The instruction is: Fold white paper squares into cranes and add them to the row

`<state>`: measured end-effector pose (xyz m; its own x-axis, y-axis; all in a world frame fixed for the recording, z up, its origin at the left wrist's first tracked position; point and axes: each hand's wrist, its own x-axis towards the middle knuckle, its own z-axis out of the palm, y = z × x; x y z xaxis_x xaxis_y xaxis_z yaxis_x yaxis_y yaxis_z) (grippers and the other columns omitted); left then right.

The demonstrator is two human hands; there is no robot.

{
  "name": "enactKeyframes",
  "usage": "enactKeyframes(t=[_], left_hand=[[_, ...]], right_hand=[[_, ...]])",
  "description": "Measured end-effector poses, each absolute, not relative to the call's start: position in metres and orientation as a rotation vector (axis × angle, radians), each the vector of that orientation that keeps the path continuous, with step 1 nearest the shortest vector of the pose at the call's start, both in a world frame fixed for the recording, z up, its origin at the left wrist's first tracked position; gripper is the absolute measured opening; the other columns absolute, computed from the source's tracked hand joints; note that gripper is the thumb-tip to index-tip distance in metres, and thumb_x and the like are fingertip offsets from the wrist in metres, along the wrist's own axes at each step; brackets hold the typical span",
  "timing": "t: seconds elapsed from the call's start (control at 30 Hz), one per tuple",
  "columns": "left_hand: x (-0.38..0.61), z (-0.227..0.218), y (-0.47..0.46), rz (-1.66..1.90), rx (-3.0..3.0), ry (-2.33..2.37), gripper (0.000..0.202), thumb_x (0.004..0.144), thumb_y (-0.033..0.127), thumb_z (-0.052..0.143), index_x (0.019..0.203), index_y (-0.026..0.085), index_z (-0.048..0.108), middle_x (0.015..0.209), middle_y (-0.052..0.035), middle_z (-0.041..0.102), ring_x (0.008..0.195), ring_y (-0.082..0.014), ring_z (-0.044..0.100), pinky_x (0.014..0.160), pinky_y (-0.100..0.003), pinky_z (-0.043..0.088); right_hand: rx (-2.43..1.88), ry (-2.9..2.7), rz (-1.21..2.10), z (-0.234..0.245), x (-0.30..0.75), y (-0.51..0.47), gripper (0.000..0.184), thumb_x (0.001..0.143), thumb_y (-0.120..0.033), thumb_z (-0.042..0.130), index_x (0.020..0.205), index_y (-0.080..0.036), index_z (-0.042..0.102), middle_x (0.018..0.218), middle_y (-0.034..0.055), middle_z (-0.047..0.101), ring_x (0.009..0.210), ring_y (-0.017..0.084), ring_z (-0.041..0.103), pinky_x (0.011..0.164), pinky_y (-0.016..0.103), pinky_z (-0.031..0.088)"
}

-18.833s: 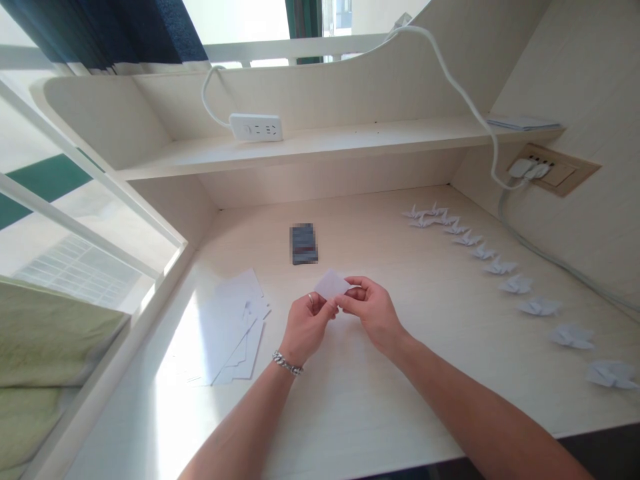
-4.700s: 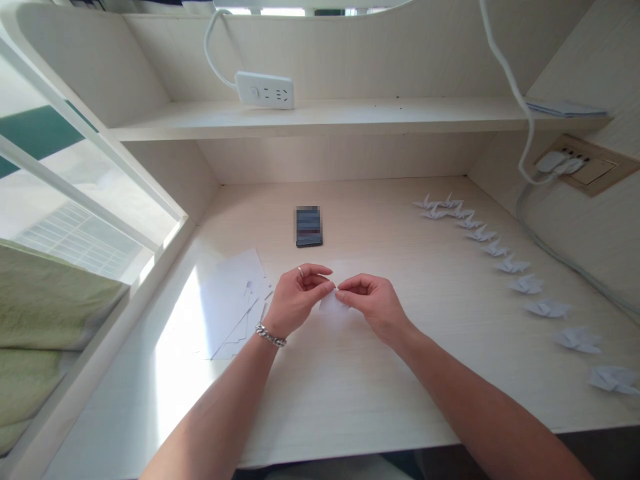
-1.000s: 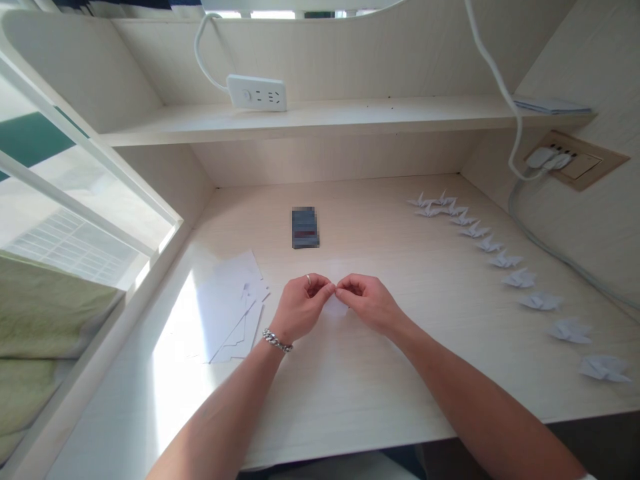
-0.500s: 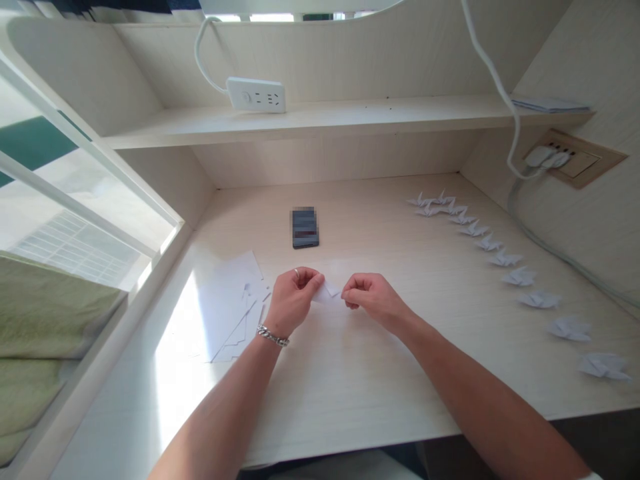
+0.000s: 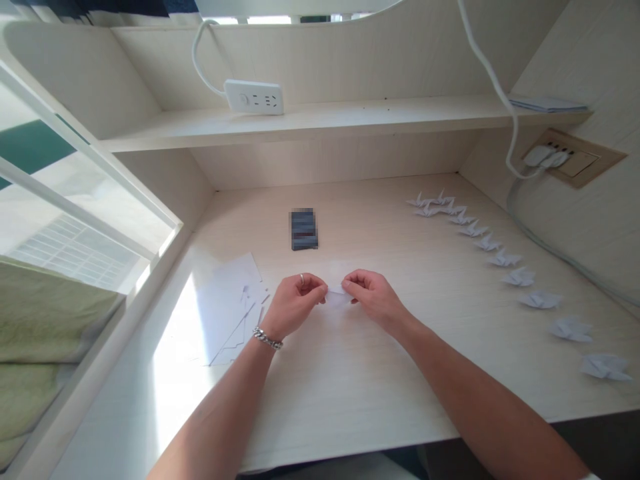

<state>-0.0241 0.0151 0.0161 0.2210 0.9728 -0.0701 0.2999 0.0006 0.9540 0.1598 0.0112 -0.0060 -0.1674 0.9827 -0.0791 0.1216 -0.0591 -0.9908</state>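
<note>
- Small white paper [image 5: 339, 295] sits just below the centre of the frame, held between two hands above the desk [image 5: 360, 400]; it is folded, though its exact shape is too small and pale to make out.
- Left hand [image 5: 296, 300], left of centre, pinches the paper's left edge between thumb and fingertips; its other fingers curl inward. It wears a ring [image 5: 302, 280], and a chain bracelet [image 5: 267, 338] circles the wrist.
- Right hand [image 5: 374, 293], right of centre, pinches the paper's right edge between thumb and forefinger, the remaining fingers bent beneath and partly hidden.
- White sheets [image 5: 225, 307] lie overlapping at the left of the frame, near the left hand, partly in bright sunlight.
- Dark phone-like device [image 5: 303, 230], its face pixelated, lies flat above the hands, near mid-frame.
- Folded paper cranes [image 5: 519, 277] run in a line from the upper right of the desk down to the lower right edge, well apart from the hands.
- Power strip [image 5: 254, 97] leans on the shelf [image 5: 340, 123] at upper left of the frame.
- Wall socket [image 5: 583, 161], at upper right, has white plugs in it.
</note>
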Motion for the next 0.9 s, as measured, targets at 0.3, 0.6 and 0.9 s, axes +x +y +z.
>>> enactKeyframes(t=[0.3,0.6,0.9], left_hand=[[-0.030,0.025,0.013,0.560,1.741,1.260,0.016,0.079,0.028,0.057,0.073,0.019,0.068,0.065,-0.0007,0.068,0.062,-0.0148,0.060,0.057,-0.024,0.043],[-0.036,0.023,0.017,0.704,1.647,1.288,0.021,0.081,0.036,0.057,0.078,0.017,0.067,0.069,-0.0023,0.067,0.065,-0.0155,0.062,0.063,-0.026,0.047],[-0.027,0.023,0.011,0.641,1.724,1.233,0.018,0.077,0.029,0.055,0.071,0.018,0.068,0.063,-0.0019,0.067,0.060,-0.0149,0.059,0.056,-0.025,0.043]], right_hand=[[-1.311,-1.566,1.262,0.000,0.170,0.012,0.019,0.080,-0.034,0.057,0.075,-0.017,0.065,0.070,0.0007,0.063,0.064,0.014,0.054,0.060,0.027,0.040],[-1.266,-1.448,1.232,0.005,0.184,0.018,0.021,0.079,-0.037,0.061,0.076,-0.017,0.063,0.070,0.0009,0.062,0.066,0.015,0.054,0.063,0.028,0.041],[-1.319,-1.598,1.180,0.004,0.172,0.012,0.019,0.082,-0.034,0.057,0.078,-0.018,0.065,0.073,0.0015,0.064,0.066,0.015,0.055,0.061,0.027,0.041]])
